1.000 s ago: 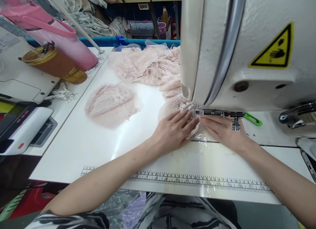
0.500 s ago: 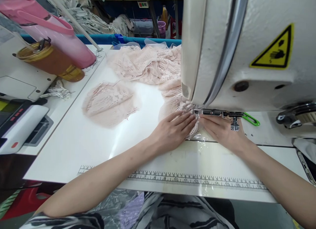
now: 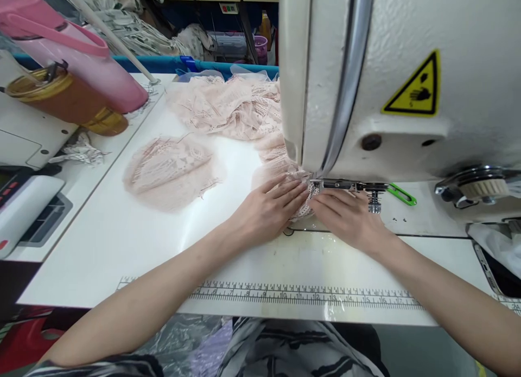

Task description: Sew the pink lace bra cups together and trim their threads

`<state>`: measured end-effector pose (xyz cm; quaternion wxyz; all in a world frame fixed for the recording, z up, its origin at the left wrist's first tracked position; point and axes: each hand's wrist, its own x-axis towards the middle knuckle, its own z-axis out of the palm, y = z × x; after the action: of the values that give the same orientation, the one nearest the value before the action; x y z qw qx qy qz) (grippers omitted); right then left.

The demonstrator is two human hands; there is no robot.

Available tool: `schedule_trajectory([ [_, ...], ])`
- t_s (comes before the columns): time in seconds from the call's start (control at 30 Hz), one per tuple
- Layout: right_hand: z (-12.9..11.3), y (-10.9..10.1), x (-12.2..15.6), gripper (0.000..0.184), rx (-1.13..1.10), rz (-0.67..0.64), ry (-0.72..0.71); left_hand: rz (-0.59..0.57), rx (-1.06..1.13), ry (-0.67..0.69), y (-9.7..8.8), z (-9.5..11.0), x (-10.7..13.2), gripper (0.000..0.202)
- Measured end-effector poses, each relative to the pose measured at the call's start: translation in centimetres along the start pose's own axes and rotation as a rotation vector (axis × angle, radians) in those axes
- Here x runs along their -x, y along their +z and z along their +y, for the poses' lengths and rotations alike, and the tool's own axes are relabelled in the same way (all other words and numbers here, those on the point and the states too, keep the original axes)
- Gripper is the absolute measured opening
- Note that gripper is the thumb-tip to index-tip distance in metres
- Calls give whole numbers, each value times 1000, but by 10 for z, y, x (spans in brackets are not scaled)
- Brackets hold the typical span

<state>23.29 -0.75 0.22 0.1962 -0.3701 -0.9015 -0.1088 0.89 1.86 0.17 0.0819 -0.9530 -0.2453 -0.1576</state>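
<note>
Pale pink lace fabric [image 3: 266,154] lies bunched under the head of a white sewing machine [image 3: 407,149], its scalloped edge running between my hands. My left hand [image 3: 271,206] rests flat on the lace, fingers stretched toward the needle area. On the other side, my right hand [image 3: 345,217] has its fingers closed together at the lace edge, just below the metal presser attachment [image 3: 342,185]. The attachment covers part of those fingers. The needle itself is hard to make out.
A separate lace piece [image 3: 171,171] lies left on the white table. More lace [image 3: 232,106] is heaped behind. A green thread snipper [image 3: 402,194] and a phone [image 3: 490,266] are at right. A pink bottle [image 3: 81,57] and amber cup [image 3: 69,103] stand at left.
The view has turned slightly right, so everything sits further left. My right hand's fingers have come lower and closer to the lace edge. The left hand remains flat on the lace.
</note>
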Motion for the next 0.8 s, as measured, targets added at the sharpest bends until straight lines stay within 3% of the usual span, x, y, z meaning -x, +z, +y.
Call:
schedule_trajectory([
  [0.17,-9,2,-1,21,68,74,-81,62,-65,12,4,2,-2,39],
  [0.43,-1,4,3,23,-31,54,-92,-6,18,24,4,1,-1,41],
  [0.8,1,8,5,20,-59,64,-116,-8,38,-11,5,2,-1,41],
])
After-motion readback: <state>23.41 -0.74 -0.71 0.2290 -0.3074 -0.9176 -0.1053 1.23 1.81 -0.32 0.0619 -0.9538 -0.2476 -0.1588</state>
